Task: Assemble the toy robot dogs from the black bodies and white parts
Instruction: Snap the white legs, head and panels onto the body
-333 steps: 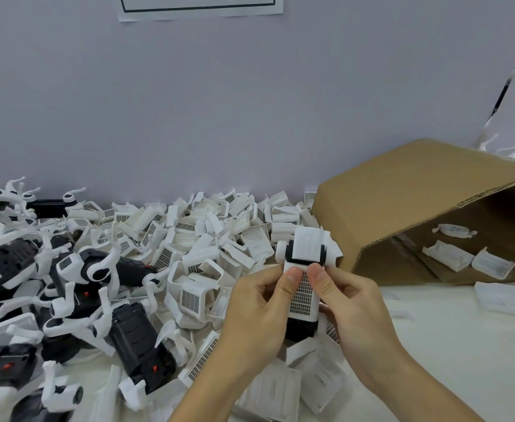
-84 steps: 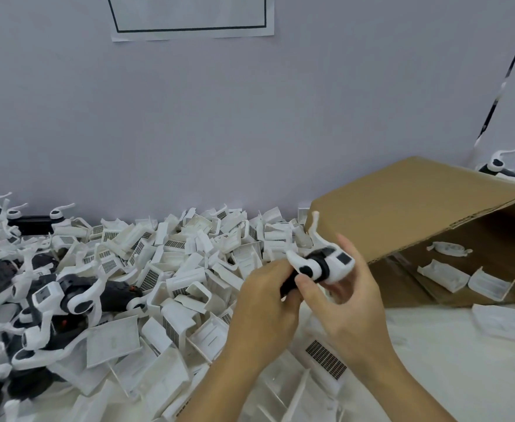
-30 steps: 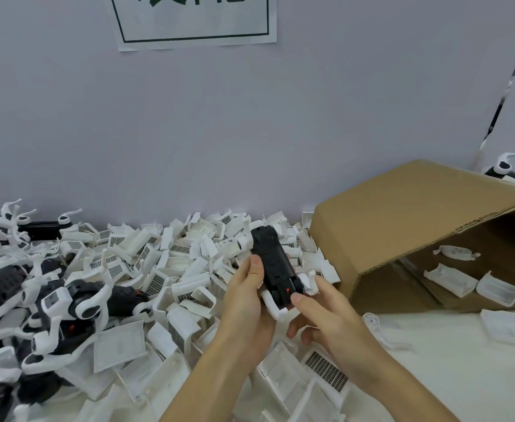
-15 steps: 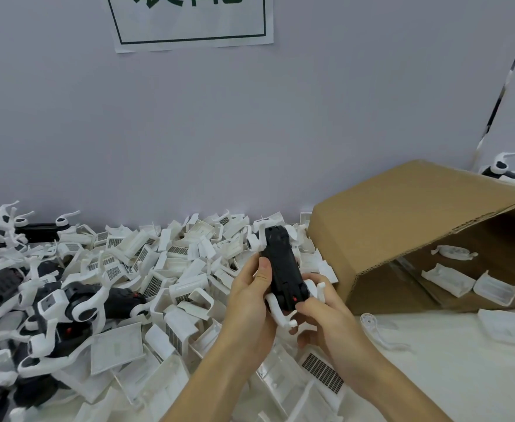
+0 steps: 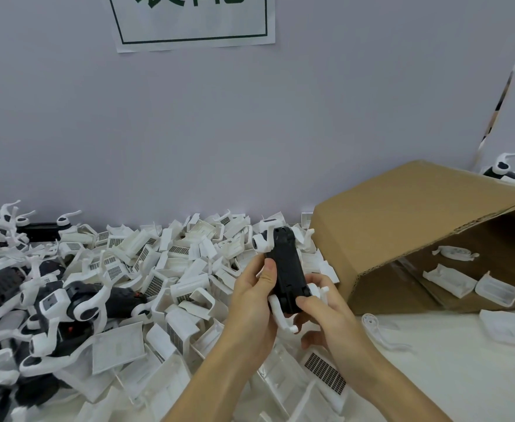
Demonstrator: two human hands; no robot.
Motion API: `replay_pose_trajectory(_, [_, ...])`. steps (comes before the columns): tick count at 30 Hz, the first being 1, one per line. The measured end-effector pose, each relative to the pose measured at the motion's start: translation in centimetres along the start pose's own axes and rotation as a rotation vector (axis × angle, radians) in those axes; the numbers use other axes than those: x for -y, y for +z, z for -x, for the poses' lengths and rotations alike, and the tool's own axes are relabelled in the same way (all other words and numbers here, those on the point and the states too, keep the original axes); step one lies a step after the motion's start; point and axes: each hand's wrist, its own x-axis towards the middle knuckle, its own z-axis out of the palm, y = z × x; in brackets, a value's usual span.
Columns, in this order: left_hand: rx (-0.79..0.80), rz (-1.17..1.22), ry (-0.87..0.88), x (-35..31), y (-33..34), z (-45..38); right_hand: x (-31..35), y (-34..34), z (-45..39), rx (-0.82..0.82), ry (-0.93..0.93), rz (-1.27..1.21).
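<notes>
The only writing I can see is on the paper sign (image 5: 193, 22) taped to the wall (image 5: 250, 123): dark green characters inside a thin green frame. The top edge of my view cuts them off, so I can't read them. Nothing else here shows legible text.
</notes>
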Motion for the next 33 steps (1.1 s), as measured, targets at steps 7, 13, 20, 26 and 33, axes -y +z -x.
replay_pose_trajectory(7, [-0.022,-0.014,0.001,0.15,0.08,-0.03,-0.11,-0.09,-0.11,0.014,-0.021,0.01])
replay_pose_trajectory(13, [-0.027,0.001,0.001,0.02,-0.16,-0.09,-0.14,-0.27,0.02,0.053,-0.035,0.011])
replay_pose_trajectory(20, [-0.002,0.0,0.011,-0.07,-0.09,-0.07,-0.02,-0.16,0.11,-0.022,-0.04,0.07])
replay_pose_trajectory(26, [-0.005,-0.017,0.007,-0.06,-0.12,-0.08,0.34,-0.01,0.42,-0.031,-0.065,0.044])
replay_pose_trajectory(33, [-0.027,-0.024,0.008,0.02,0.04,0.02,0.36,-0.02,0.24,0.006,-0.058,-0.002])
